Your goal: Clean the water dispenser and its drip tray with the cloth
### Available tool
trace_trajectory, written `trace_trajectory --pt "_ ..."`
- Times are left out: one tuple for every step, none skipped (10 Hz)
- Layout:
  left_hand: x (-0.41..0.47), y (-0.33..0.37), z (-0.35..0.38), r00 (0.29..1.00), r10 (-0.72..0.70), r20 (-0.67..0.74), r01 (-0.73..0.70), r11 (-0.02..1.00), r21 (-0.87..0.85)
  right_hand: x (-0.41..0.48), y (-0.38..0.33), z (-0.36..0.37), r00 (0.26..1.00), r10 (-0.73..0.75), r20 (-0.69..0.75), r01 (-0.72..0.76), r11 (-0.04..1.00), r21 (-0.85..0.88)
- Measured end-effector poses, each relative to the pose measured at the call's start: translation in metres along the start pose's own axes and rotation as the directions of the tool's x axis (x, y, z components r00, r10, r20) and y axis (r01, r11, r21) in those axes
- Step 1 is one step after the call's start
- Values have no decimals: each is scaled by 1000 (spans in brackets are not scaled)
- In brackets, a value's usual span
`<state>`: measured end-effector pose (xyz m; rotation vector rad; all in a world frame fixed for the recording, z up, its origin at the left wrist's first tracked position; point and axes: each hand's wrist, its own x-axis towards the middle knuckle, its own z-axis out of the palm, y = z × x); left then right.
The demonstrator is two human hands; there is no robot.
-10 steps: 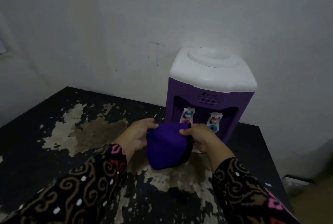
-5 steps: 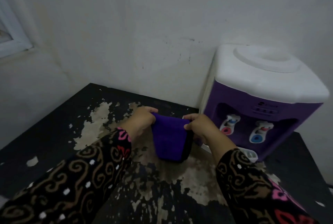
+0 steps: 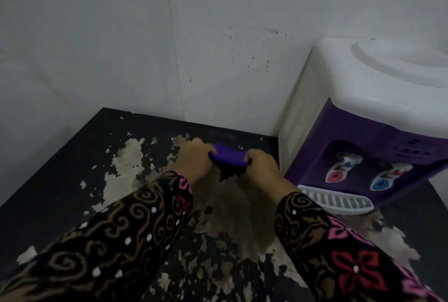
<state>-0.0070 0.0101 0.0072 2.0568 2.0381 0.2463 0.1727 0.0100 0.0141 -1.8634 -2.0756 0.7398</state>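
Note:
A purple cloth (image 3: 229,157) is stretched between my two hands, low over the black table left of the dispenser. My left hand (image 3: 194,159) grips its left end and my right hand (image 3: 263,167) grips its right end. The water dispenser (image 3: 358,97) stands at the right, with a white top and side and a purple front that carries a red tap (image 3: 335,175) and a blue tap (image 3: 380,184). Its white slotted drip tray (image 3: 339,201) sits at the base, just right of my right wrist.
The black table (image 3: 60,168) has large patches of peeled paint around and below my hands. White walls meet in a corner behind it, close to the dispenser's back. The table's left edge runs diagonally toward me.
The view has swung left, so the dispenser now sits at the far right. My hands have carried the cloth down and away toward the table, and it looks flatter and more bunched.

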Motion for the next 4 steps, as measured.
trace_trajectory --pt "-24 -9 15 959 -37 282 3 993 118 -11 16 28 948 128 292 -55 968 -245" --pt "-36 -9 18 921 -27 390 -47 983 178 -21 22 35 933 156 324 25 871 -492" --pt "-36 0 17 910 -36 413 -18 992 127 -28 19 28 933 144 330 2 914 -406" --pt "-34 18 10 924 -32 382 16 999 45 -32 11 12 936 117 331 -28 964 -263"
